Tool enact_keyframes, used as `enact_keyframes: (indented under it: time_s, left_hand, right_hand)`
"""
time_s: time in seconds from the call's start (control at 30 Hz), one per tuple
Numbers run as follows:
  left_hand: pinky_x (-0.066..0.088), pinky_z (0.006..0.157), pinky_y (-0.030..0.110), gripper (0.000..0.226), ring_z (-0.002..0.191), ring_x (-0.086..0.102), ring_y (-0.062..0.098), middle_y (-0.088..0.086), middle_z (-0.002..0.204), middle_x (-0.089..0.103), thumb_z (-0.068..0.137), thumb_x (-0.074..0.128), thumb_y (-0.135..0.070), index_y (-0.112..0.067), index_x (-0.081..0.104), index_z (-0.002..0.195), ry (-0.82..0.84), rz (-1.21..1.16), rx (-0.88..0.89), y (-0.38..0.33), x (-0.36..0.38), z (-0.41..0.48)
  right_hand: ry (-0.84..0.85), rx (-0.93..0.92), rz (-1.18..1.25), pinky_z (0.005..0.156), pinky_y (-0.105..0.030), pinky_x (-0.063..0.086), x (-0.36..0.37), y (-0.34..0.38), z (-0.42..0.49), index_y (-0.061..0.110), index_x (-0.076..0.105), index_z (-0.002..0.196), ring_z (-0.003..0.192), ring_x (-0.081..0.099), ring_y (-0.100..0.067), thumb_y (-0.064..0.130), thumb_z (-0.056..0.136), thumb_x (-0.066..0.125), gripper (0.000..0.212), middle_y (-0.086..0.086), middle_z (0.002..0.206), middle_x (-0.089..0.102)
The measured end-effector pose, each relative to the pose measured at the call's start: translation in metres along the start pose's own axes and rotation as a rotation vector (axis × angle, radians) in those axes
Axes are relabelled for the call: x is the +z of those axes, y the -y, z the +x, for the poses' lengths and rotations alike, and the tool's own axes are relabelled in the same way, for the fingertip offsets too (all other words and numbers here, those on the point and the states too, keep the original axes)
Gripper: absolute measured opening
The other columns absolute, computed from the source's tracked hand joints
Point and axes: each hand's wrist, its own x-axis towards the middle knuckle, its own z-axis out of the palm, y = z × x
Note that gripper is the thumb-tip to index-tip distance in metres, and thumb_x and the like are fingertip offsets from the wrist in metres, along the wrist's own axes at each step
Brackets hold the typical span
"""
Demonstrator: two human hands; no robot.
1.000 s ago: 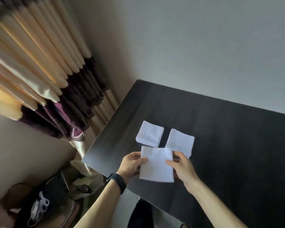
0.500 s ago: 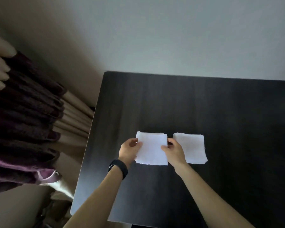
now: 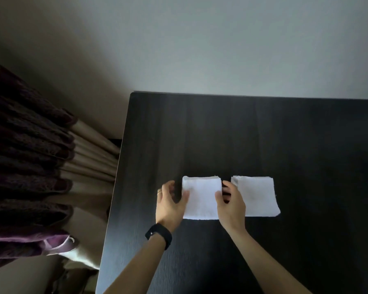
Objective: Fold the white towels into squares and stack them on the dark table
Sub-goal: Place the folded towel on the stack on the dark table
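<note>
Looks down on a dark table (image 3: pixel 200 134) with faint wood grain; finds two white towels on it, side by side in the near half, closer to the left edge than to the right.

Shows the left towel (image 3: pixel 201 198) folded into a near square and flat on the tabletop; far edge straight, far-left corner rounded and slightly raised, near edge a little ragged; number of layers: cannot tell.

Shows the right towel (image 3: pixel 257 196) just beside it, apart by a narrow strip of bare table; also folded and flat, a touch wider toward the near edge, with an uneven near-right corner; near-left corner hidden behind the back of the right hand.

Finds the left hand (image 3: pixel 168 204) at the left towel's left edge; thumb tip resting on the cloth, fingers loosely curved just off the edge with a dark gap before the towel, gripping nothing.

Finds the right hand (image 3: pixel 232 205) at the same towel's right edge, over the gap between the two towels; thumb lying on the cloth, fingers curled down against the edge; pinching or merely touching: cannot tell.

Notes a thin ring (image 3: pixel 159 192) on the left hand and a black wristband (image 3: pixel 158 235) on the left wrist; bare forearms reaching in from the near edge.

Beyond the table, a pale wall (image 3: pixel 221 49); to the left, a curtain (image 3: pixel 26 155) in dark purple and beige folds.
</note>
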Motion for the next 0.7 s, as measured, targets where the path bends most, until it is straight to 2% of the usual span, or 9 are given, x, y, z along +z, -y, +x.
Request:
enact_keyframes:
  time_s: [0.07, 0.1, 0.2, 0.27, 0.33, 0.43, 0.53, 0.7]
  left_hand:
    - [0.045, 0.097, 0.026, 0.059, 0.124, 0.047, 0.011, -0.004, 0.143, 0.044, 0.089, 0.063, -0.046, -0.023, 0.044, 0.140, -0.111, 0.267, 0.325, 0.009, 0.000, -0.009]
    - [0.040, 0.106, 0.034, 0.064, 0.134, 0.040, 0.015, 0.000, 0.151, 0.038, 0.091, 0.060, -0.045, -0.020, 0.039, 0.146, -0.111, 0.399, 0.463, 0.016, 0.002, -0.009]
    - [0.020, 0.120, 0.048, 0.070, 0.151, 0.014, 0.017, -0.001, 0.165, 0.014, 0.098, 0.040, -0.045, -0.019, 0.017, 0.158, 0.013, 0.668, 0.639, 0.028, 0.011, -0.004]
    - [0.018, 0.121, 0.052, 0.068, 0.153, 0.006, 0.016, -0.002, 0.166, 0.005, 0.100, 0.031, -0.048, -0.018, 0.013, 0.158, 0.074, 0.769, 0.642, 0.029, 0.016, 0.005]
    - [0.010, 0.122, 0.051, 0.069, 0.153, -0.001, 0.015, -0.004, 0.166, 0.000, 0.101, 0.023, -0.053, -0.018, 0.008, 0.159, 0.113, 0.812, 0.600, 0.028, 0.021, 0.016]
    - [0.000, 0.121, 0.049, 0.071, 0.152, -0.007, 0.013, -0.006, 0.166, -0.006, 0.101, 0.019, -0.059, -0.022, 0.000, 0.159, 0.130, 0.845, 0.568, 0.033, 0.028, 0.028]
    - [0.001, 0.121, 0.049, 0.072, 0.153, -0.001, 0.016, -0.005, 0.166, -0.004, 0.101, 0.017, -0.061, -0.022, 0.000, 0.159, 0.129, 0.877, 0.562, 0.040, 0.032, 0.031]
    - [0.005, 0.121, 0.048, 0.075, 0.153, 0.003, 0.017, -0.005, 0.166, 0.000, 0.099, 0.018, -0.064, -0.021, 0.005, 0.159, 0.125, 0.860, 0.552, 0.040, 0.037, 0.033]
  right_hand:
    - [-0.072, -0.148, -0.094, 0.095, -0.028, 0.051, 0.001, -0.006, -0.016, 0.023, 0.052, 0.132, 0.115, 0.057, -0.014, 0.031, 0.094, 0.064, 0.040, 0.000, 0.134, 0.057]
    - [-0.095, -0.239, -0.189, 0.098, -0.030, 0.049, 0.003, -0.009, -0.023, 0.022, 0.050, 0.134, 0.123, 0.054, -0.017, 0.031, 0.094, 0.063, 0.043, -0.001, 0.139, 0.054]
    - [-0.080, -0.508, -0.486, 0.111, -0.039, 0.037, 0.017, -0.021, -0.032, 0.016, 0.041, 0.148, 0.143, 0.039, -0.025, 0.034, 0.100, 0.048, 0.052, -0.007, 0.156, 0.039]
    - [-0.033, -0.541, -0.606, 0.117, -0.046, 0.029, 0.027, -0.024, -0.027, 0.011, 0.030, 0.154, 0.149, 0.026, -0.026, 0.038, 0.103, 0.031, 0.058, -0.010, 0.162, 0.027]
    - [0.018, -0.488, -0.664, 0.119, -0.048, 0.028, 0.032, -0.025, -0.016, 0.009, 0.022, 0.157, 0.152, 0.016, -0.023, 0.038, 0.104, 0.025, 0.060, -0.009, 0.165, 0.018]
    - [0.061, -0.433, -0.702, 0.120, -0.046, 0.025, 0.037, -0.033, -0.003, 0.011, 0.015, 0.158, 0.153, 0.008, -0.018, 0.039, 0.104, 0.030, 0.063, -0.005, 0.166, 0.010]
    - [0.074, -0.434, -0.738, 0.122, -0.045, 0.020, 0.040, -0.039, 0.000, 0.014, 0.011, 0.159, 0.154, 0.003, -0.017, 0.043, 0.104, 0.031, 0.065, -0.002, 0.167, 0.007]
    - [0.100, -0.412, -0.734, 0.120, -0.045, 0.020, 0.039, -0.039, 0.002, 0.016, 0.016, 0.159, 0.153, 0.006, -0.016, 0.045, 0.104, 0.032, 0.064, -0.001, 0.166, 0.011]
